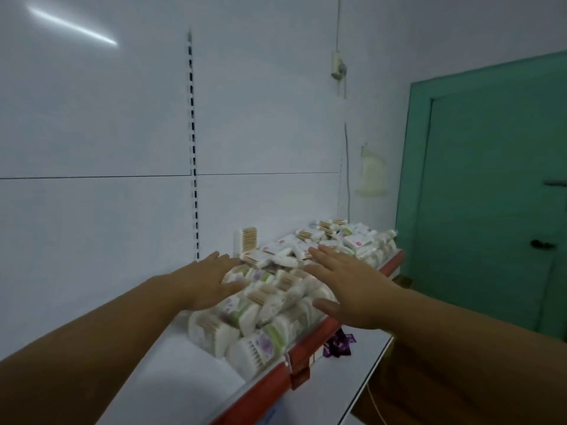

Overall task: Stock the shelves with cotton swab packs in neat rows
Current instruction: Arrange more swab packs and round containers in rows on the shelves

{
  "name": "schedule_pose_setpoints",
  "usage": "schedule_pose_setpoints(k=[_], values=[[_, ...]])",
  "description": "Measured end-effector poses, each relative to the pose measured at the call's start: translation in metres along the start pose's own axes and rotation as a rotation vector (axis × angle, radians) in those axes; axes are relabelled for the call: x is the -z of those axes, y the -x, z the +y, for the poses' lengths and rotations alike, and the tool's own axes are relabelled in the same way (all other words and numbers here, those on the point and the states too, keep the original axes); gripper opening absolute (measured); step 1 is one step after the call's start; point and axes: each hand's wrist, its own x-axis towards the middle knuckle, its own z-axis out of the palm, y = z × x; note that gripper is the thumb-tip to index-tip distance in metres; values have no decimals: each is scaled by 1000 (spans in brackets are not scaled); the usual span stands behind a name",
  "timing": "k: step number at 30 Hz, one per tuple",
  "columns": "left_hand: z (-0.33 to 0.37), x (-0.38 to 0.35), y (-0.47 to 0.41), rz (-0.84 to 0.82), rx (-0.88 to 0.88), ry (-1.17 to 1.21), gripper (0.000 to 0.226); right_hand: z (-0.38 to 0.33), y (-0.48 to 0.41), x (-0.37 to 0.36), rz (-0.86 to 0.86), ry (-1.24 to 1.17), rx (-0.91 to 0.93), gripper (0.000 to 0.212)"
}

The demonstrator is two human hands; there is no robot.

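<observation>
Head: left hand (211, 282), right hand (348, 282) flat over heaped cotton swab packs (270, 311).

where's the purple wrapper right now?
Head view, right of centre: the purple wrapper lies on the lower white shelf, just below the red shelf edge and beneath the right hand.

Only the person's two arms show, the left forearm (107, 332) and the right forearm (475, 342), both bare right back to the edge of view. The left hand (211, 280) and right hand (349, 286) are bare too — blur softens the fingers, so nails and finer marks cannot be told.
</observation>
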Motion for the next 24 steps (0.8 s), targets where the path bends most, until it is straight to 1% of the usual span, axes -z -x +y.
schedule_pose_setpoints(k=[2,4,5,10,14,17,21,24], values=[[0,-4,-38,-19,-20,54,66,33,-12,-13,-80,45,-17,68],[2,0,-79,-36,-30,56,70,67,-25,-16,-168,106,-27,68],[5,5,-101,-30,-39,50,71,84,-31,-14,-190,98,-54,68],[38,27,-195,18,-115,34,69,181,-41,-6,-107,22,-260,60],[76,-2,-247,-36,-227,-2,66,253,-29,-32,-139,34,-359,55],[89,-12,-260,-48,-288,11,69,288,-24,-44,-150,57,-363,54],[108,-11,-297,-71,-210,-1,87,349,-43,-64,-127,55,-332,50],[124,-12,-328,-14,-162,31,83,394,-68,-85,-130,3,-294,51]])
